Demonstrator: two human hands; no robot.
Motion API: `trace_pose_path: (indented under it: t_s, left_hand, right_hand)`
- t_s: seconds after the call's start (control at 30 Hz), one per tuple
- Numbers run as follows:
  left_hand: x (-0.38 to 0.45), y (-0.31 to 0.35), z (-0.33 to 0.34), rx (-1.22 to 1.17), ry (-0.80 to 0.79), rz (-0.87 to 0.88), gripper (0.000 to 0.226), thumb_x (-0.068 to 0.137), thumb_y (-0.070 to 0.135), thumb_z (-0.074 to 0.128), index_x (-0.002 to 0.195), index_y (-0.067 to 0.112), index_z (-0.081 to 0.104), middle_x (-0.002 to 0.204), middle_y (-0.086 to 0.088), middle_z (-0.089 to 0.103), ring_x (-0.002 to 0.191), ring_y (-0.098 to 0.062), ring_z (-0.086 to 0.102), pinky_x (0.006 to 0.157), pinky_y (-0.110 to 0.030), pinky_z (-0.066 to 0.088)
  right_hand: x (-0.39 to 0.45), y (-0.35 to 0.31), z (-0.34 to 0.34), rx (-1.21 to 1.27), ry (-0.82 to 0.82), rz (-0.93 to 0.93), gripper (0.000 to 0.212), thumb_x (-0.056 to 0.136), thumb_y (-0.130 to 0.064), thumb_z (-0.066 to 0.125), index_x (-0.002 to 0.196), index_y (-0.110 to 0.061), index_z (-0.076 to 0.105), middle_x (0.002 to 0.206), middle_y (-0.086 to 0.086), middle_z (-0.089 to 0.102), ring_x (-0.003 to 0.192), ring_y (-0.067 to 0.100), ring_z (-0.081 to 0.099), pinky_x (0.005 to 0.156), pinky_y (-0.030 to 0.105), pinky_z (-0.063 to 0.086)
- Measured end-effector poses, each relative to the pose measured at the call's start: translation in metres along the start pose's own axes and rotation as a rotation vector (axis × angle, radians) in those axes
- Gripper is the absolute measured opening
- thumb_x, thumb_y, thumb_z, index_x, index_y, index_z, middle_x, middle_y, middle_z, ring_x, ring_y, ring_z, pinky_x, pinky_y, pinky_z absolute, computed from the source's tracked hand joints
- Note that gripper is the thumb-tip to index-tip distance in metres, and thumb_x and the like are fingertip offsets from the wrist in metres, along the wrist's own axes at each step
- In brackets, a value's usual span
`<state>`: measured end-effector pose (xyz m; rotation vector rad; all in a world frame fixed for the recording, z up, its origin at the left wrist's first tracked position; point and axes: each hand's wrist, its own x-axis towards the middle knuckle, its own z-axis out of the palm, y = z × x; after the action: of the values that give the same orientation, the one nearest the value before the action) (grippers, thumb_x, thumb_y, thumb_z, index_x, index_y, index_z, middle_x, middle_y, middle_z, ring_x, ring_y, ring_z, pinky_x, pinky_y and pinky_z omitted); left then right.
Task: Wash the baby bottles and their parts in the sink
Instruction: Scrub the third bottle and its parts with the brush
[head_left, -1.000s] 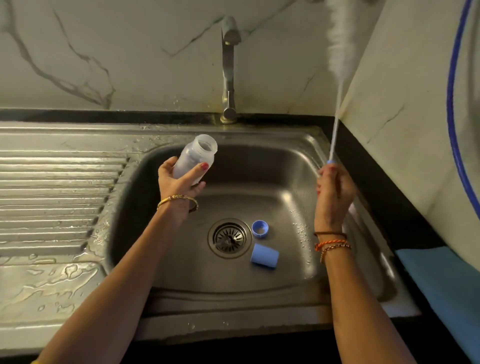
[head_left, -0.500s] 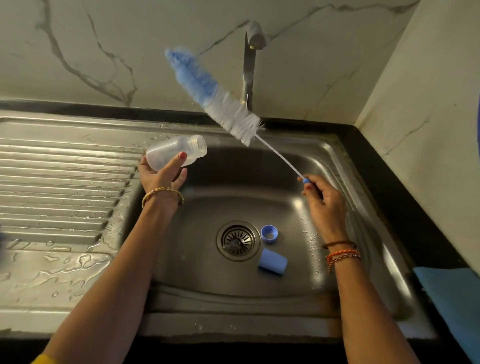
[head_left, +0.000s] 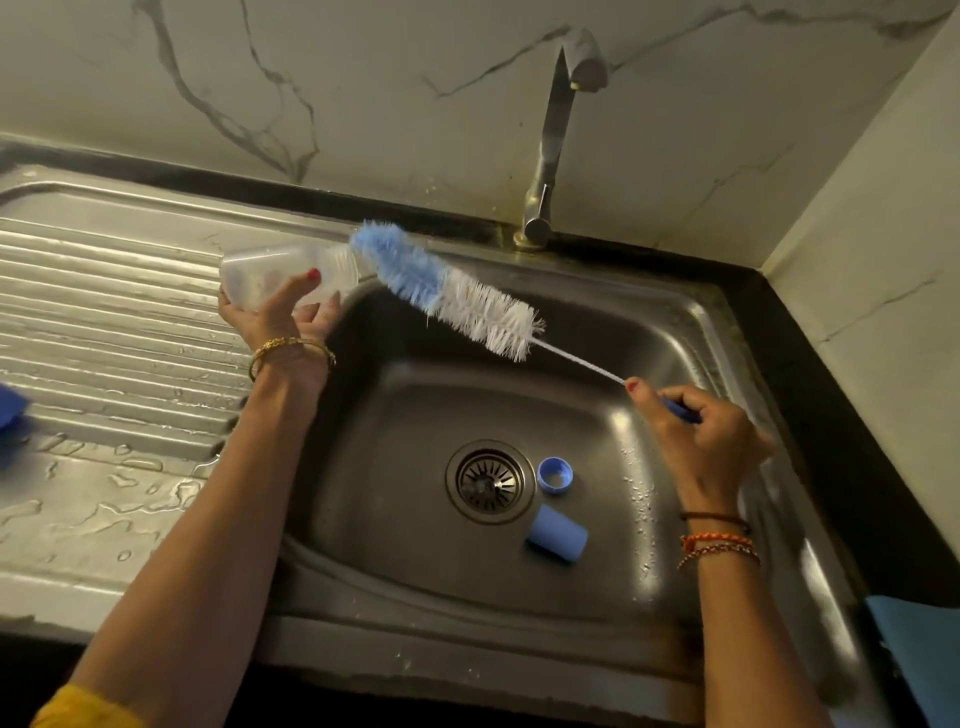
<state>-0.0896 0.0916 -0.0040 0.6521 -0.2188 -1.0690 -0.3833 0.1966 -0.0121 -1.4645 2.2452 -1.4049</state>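
My left hand (head_left: 283, 322) grips a clear plastic baby bottle (head_left: 283, 273) on its side over the sink's left rim, mouth facing right. My right hand (head_left: 701, 431) holds the blue handle of a long bottle brush (head_left: 447, 291); its blue bristle tip sits right at the bottle's mouth, white bristles behind it. On the basin floor of the steel sink (head_left: 649, 291) lie a blue ring cap (head_left: 555, 474) beside the drain (head_left: 489, 480) and a blue cup-shaped cover (head_left: 556, 532) on its side.
The tap (head_left: 558, 140) stands at the back with its spout over the basin; no water runs. A wet ribbed draining board (head_left: 104, 312) lies to the left, with a blue object (head_left: 10, 410) at its left edge. A blue cloth (head_left: 919, 654) lies at the lower right.
The brush has swung down from pointing upward until its tip meets the bottle's mouth. My left hand has tipped the bottle onto its side and moved it left.
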Motion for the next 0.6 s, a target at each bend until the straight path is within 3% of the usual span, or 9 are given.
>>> trace_pose_path:
  t_s: [0.13,0.27,0.4,0.5,0.6]
  left_hand:
    - [0.001,0.004,-0.003,0.006,-0.001,-0.034,0.069,0.076,-0.010,0.051,0.134,0.018,0.024,0.135,-0.019,0.033,0.116,-0.043,0.046,0.083,-0.054,0.052]
    - [0.008,0.007,-0.004,0.031,0.054,-0.024,0.065,0.085,0.011,0.060,0.137,0.020,0.023,0.126,-0.011,0.038,0.112,-0.034,0.046,0.084,-0.057,0.050]
    - [0.018,0.011,-0.002,0.062,0.217,-0.017,0.075,0.083,0.014,0.065,0.140,0.018,0.017,0.119,-0.008,0.035,0.095,-0.024,0.044,0.077,-0.052,0.049]
    - [0.018,0.009,0.001,0.087,0.215,-0.041,0.075,0.082,0.014,0.066,0.139,0.015,0.018,0.110,-0.007,0.036,0.087,-0.022,0.045,0.064,-0.045,0.051]
    - [0.016,0.007,0.007,0.121,0.152,-0.038,0.071,0.085,0.011,0.063,0.141,0.011,0.019,0.121,-0.013,0.042,0.104,-0.029,0.052,0.074,-0.047,0.054]
  right_hand:
    - [0.000,0.001,0.000,-0.025,-0.011,-0.015,0.032,0.074,-0.045,0.071,0.057,-0.019,0.061,0.055,-0.001,0.057,0.066,0.021,0.055,0.088,0.035,0.027]
    - [0.003,0.004,-0.005,0.006,-0.082,-0.038,0.036,0.073,-0.046,0.071,0.057,-0.015,0.063,0.052,-0.004,0.056,0.059,0.021,0.055,0.088,0.052,0.043]
    - [0.003,0.007,-0.009,0.011,-0.111,-0.057,0.034,0.072,-0.043,0.073,0.057,-0.014,0.066,0.051,-0.005,0.057,0.054,0.014,0.054,0.087,0.050,0.044]
    - [0.001,0.004,-0.005,0.030,-0.125,-0.083,0.032,0.069,-0.045,0.073,0.058,-0.015,0.067,0.055,-0.003,0.061,0.058,0.018,0.058,0.084,0.049,0.044]
    - [0.002,0.000,0.000,0.030,-0.125,-0.138,0.033,0.067,-0.049,0.072,0.058,-0.018,0.067,0.056,-0.004,0.062,0.058,0.021,0.059,0.080,0.051,0.046]
